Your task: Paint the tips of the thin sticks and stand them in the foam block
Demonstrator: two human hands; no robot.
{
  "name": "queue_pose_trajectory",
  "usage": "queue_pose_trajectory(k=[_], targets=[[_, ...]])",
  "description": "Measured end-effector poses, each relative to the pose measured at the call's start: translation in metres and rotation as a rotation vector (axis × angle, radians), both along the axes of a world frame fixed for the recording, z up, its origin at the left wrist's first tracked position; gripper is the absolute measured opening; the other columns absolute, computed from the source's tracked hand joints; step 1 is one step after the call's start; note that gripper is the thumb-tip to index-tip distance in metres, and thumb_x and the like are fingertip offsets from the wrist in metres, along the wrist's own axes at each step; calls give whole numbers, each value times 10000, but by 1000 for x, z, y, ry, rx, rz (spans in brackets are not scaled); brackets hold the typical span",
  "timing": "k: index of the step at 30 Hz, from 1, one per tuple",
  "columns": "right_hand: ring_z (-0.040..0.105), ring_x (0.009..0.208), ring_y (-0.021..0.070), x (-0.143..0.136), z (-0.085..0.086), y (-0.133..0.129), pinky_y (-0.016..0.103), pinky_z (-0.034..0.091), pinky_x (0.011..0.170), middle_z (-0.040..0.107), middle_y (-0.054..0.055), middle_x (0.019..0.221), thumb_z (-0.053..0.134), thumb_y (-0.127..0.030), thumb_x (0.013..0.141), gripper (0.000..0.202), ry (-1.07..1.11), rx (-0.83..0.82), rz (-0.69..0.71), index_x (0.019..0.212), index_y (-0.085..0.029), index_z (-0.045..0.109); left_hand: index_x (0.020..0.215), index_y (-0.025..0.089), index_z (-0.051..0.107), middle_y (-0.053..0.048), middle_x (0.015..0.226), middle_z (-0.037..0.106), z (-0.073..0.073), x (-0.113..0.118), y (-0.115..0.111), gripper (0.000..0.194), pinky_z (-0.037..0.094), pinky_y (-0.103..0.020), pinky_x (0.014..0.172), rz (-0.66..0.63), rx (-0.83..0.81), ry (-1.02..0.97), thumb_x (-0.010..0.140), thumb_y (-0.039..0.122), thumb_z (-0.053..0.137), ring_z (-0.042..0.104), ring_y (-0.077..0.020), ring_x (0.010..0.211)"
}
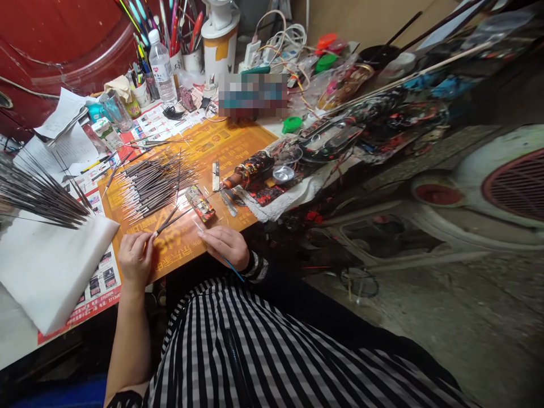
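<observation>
My left hand [136, 255] is at the front edge of the orange mat, its fingers pinched on a slender dark rod [174, 220] with a pale end that points right. My right hand [227, 245] is a short way off, closed around a thin tool [232, 266] with a blue shaft and a whitish tip; its exact kind is not clear. Beyond both hands lies a pile of similar dark rods [151, 184] with fine thin tips. A paint-stained block [200, 204] rests just past my right hand.
A white foam block [51, 272] at the left holds many upright rods [42, 192]. A plastic bottle [160, 65], cups of brushes [174, 59] and a green lid [292, 124] stand farther back. Paint-covered clutter [331, 139] fills the right side; a fan [510, 175] is beyond.
</observation>
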State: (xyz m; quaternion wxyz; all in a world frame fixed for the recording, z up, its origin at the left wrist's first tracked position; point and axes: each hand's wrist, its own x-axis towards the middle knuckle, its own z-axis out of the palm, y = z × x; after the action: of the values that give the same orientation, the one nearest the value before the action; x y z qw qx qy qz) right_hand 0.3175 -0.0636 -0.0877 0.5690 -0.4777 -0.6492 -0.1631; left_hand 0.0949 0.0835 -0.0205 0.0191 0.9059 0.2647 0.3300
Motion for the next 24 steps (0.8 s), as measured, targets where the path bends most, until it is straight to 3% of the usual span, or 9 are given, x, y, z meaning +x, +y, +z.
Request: queue_pose_trajectory(k=[6, 10, 16, 24], targets=[[712, 980, 205, -40, 13, 6, 344, 629, 849, 733, 126, 1062, 531, -46, 937, 601, -68, -30, 106, 1516, -120, 390, 956, 215, 706, -57, 880, 698, 3, 2, -6, 131, 483, -330, 799, -2, -13, -1, 956, 270, 588, 611, -187, 821], [710, 1007, 227, -56, 9, 12, 370, 626, 876, 734, 144, 1069, 518, -48, 939, 597, -108, -40, 112, 1518, -94, 380, 940, 207, 703, -57, 877, 694, 2, 3, -9, 146, 489, -324, 786, 10, -40, 20, 966, 274, 575, 616, -184, 830], [701, 1055, 257, -60, -2, 13, 397, 617, 905, 730, 169, 1121, 552, -73, 944, 591, -185, -67, 77, 1512, -74, 390, 914, 190, 692, -44, 855, 703, -3, 3, -10, 152, 483, -305, 779, -8, 13, 3, 972, 261, 572, 604, -167, 809], [690, 1099, 239, -62, -3, 11, 382, 602, 941, 722, 153, 1171, 515, -74, 968, 510, -223, -114, 21, 1474, -110, 459, 907, 194, 678, -35, 845, 697, -5, 3, -11, 134, 474, -299, 767, -13, 31, -14, 969, 252, 576, 589, -162, 797]])
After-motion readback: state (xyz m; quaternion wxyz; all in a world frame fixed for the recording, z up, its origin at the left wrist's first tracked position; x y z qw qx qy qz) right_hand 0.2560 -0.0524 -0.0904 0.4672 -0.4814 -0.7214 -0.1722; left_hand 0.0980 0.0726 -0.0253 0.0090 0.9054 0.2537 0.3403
